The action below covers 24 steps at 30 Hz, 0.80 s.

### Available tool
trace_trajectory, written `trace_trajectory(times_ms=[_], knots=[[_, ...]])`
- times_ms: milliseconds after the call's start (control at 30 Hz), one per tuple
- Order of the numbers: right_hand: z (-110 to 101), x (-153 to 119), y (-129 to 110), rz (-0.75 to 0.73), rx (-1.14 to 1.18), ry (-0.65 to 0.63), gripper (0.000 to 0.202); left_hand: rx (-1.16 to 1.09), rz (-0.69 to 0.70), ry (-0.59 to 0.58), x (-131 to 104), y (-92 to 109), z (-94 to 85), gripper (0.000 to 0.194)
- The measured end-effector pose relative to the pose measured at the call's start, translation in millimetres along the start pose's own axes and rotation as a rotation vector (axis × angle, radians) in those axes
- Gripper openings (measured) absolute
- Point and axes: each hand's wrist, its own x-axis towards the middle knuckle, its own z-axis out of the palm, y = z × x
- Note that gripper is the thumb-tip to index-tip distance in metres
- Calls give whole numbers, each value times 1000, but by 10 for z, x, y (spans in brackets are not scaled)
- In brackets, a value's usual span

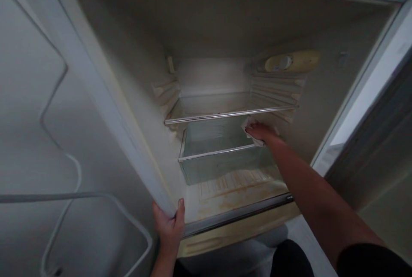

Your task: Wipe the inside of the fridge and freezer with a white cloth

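An open refrigerator [135, 131] fills the view, its inside stained with brownish marks. My left hand [169, 225] grips the lower left edge of its frame, the thumb inside and the fingers around the outside. Deep in the compartment, my right hand [257, 131] is closed on a crumpled white cloth [258, 141], which might also be a paper wipe. It is at the right part of a clear drawer [212, 171], close to the rim. Just above that hand runs a glass shelf [219, 104] with a shiny front strip.
A yellowed control housing with a round dial [286, 62] sits on the upper right wall. Brown stains [234, 189] mark the floor under the drawer. A pale cable [79, 169] hangs along the left side. The open door [373, 139] stands at the right.
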Motion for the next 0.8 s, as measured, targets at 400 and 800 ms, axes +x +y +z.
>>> trace_trajectory(times_ms=[400,800], knots=[[630,-607,-1849,-386,-33,-150,67,-10,10,-6,-23,-154,24,77],[686,-969,-1562,-596,60,77,68,-18,56,-19,-5,-174,25,63]])
